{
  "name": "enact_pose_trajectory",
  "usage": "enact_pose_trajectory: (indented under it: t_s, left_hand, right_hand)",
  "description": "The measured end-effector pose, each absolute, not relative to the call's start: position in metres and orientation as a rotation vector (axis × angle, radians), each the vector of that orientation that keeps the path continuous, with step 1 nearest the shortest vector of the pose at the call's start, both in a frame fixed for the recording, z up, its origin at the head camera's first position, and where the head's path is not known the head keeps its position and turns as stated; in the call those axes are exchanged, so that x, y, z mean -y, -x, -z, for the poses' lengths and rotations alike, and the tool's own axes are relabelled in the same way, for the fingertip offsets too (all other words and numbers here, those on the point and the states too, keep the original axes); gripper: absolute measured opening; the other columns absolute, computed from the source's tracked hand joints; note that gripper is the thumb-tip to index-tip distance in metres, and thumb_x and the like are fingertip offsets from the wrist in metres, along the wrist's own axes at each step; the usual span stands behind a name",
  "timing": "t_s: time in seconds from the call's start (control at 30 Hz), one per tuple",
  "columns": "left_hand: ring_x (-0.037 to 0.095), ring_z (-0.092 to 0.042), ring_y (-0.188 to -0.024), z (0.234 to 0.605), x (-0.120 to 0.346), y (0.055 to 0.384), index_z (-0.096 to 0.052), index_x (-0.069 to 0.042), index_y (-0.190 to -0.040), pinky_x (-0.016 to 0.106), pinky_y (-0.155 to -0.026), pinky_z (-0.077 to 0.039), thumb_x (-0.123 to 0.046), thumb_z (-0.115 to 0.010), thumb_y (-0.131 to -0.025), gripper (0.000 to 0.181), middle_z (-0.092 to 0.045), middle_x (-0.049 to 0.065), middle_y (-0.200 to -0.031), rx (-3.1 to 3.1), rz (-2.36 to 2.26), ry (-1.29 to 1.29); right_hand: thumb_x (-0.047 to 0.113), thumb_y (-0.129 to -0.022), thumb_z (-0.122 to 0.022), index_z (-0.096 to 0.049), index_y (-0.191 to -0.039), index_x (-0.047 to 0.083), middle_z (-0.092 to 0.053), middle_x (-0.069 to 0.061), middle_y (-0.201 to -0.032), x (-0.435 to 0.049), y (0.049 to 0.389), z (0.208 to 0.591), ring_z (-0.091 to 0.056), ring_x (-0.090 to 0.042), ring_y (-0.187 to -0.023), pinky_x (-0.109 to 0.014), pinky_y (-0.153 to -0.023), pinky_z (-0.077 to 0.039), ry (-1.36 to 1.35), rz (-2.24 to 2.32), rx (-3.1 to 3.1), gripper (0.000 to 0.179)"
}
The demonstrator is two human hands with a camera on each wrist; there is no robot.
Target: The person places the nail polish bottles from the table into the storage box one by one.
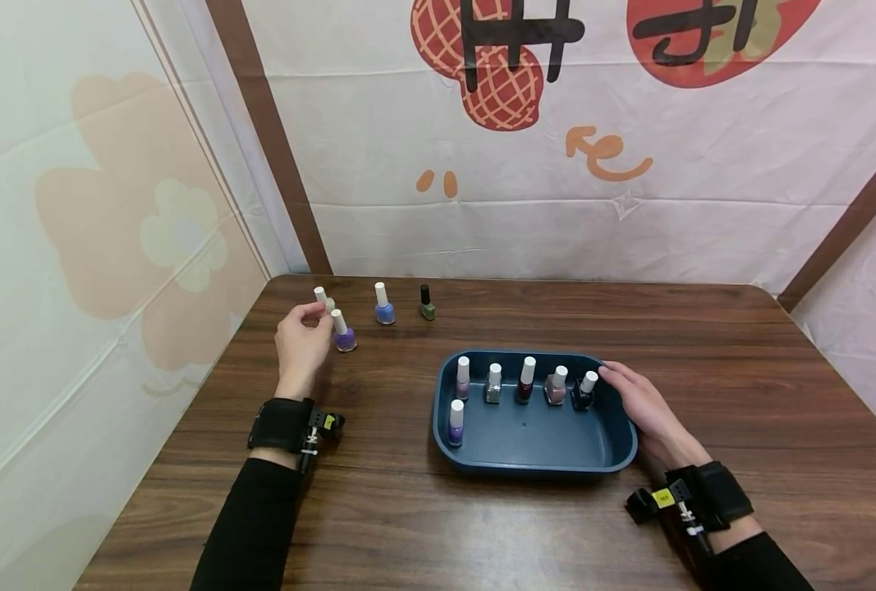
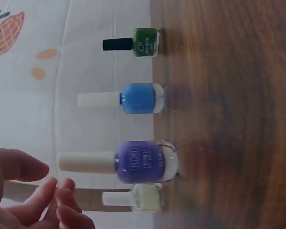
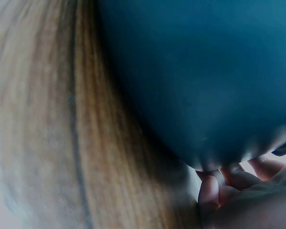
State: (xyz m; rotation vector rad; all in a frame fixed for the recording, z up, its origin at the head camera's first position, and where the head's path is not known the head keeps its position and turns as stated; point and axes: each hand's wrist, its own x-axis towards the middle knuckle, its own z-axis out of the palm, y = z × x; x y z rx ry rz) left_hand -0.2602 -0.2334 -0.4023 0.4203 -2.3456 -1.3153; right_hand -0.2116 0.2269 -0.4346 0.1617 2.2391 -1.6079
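On the table (image 1: 378, 517), the near-left corner of the blue tray (image 1: 548, 447) is occupied by a violet bottle (image 1: 456, 431), with five more bottles (image 1: 525, 392) lined along the tray's back wall. The tray's right end is touched by the right hand (image 1: 648, 410); whether the rim is pinched cannot be told. Left of the tray and slightly beyond it, the left hand (image 1: 301, 338) is held beside the cap of a purple bottle (image 1: 345, 339), thumb and fingertips parted, nothing clamped. Past the tray's back-left corner, a green bottle (image 1: 428, 311), a blue bottle (image 1: 385, 313) and a pale bottle (image 1: 330, 304) are seen standing. The purple bottle is judged to be the one being picked for the tray; next, a clean pinch on its cap is called for, with the pale bottle just behind left undisturbed
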Motion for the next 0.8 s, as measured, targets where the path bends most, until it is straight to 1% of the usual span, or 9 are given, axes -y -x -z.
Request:
enact_pose_trajectory:
  t_s: [0.13, 0.2, 0.27, 0.57, 0.67, 0.8]
  left_hand:
    - [0.03, -0.051, -0.123, 0.408, 0.236, 0.262, -0.059, -0.003, -0.127, 0.04, -0.097, -0.039, -0.016, -0.053, -0.094, 0.036, -0.062, 0.015, -0.126, 2.455, 1.33, -0.411]
    - [0.032, -0.048, -0.128, 0.411, 0.237, 0.263, -0.056, -0.002, -0.13, 0.044, -0.104, -0.036, -0.017, -0.052, -0.094, 0.038, -0.06, 0.016, -0.128, 2.509, 1.32, -0.385]
    - [0.033, -0.046, -0.131, 0.414, 0.237, 0.265, -0.055, -0.002, -0.132, 0.046, -0.107, -0.035, -0.016, -0.052, -0.095, 0.04, -0.059, 0.017, -0.13, 2.556, 1.284, -0.359]
    - [0.038, -0.046, -0.129, 0.419, 0.24, 0.265, -0.054, 0.002, -0.13, 0.049, -0.105, -0.036, -0.014, -0.052, -0.095, 0.039, -0.056, 0.023, -0.134, 2.663, 1.231, -0.277]
    - [0.039, -0.047, -0.128, 0.419, 0.24, 0.264, -0.055, 0.003, -0.129, 0.051, -0.103, -0.037, -0.014, -0.052, -0.095, 0.037, -0.056, 0.024, -0.132, 2.691, 1.222, -0.248]
    - [0.039, -0.05, -0.123, 0.42, 0.24, 0.263, -0.056, 0.003, -0.126, 0.05, -0.099, -0.04, -0.013, -0.052, -0.095, 0.035, -0.057, 0.025, -0.13, 2.711, 1.209, -0.226]
  right_hand:
    - [0.052, -0.102, -0.032, -0.022, -0.153, 0.008, -0.021, -0.021, -0.158, -0.228, 0.212, 0.435, -0.023, -0.038, -0.144, -0.057, -0.115, -0.023, -0.159, 1.612, -2.243, 0.068]
    - [0.052, -0.102, -0.032, -0.021, -0.153, 0.008, -0.021, -0.021, -0.158, -0.228, 0.212, 0.435, -0.023, -0.038, -0.144, -0.057, -0.115, -0.023, -0.156, 1.613, -2.246, 0.068]
    - [0.052, -0.102, -0.032, -0.021, -0.153, 0.008, -0.02, -0.021, -0.158, -0.228, 0.212, 0.435, -0.022, -0.038, -0.145, -0.057, -0.115, -0.023, -0.153, 1.611, -2.248, 0.069]
    - [0.05, -0.102, -0.032, -0.019, -0.154, 0.008, -0.019, -0.021, -0.158, -0.227, 0.211, 0.436, -0.022, -0.038, -0.145, -0.057, -0.115, -0.022, -0.159, 1.616, -2.238, 0.068]
    - [0.05, -0.102, -0.032, -0.018, -0.154, 0.007, -0.018, -0.021, -0.159, -0.227, 0.212, 0.436, -0.02, -0.039, -0.145, -0.057, -0.116, -0.02, -0.157, 1.61, -2.245, 0.069]
    - [0.05, -0.103, -0.032, -0.018, -0.154, 0.007, -0.018, -0.022, -0.158, -0.227, 0.212, 0.436, -0.02, -0.039, -0.145, -0.058, -0.115, -0.02, -0.152, 1.605, -2.252, 0.068]
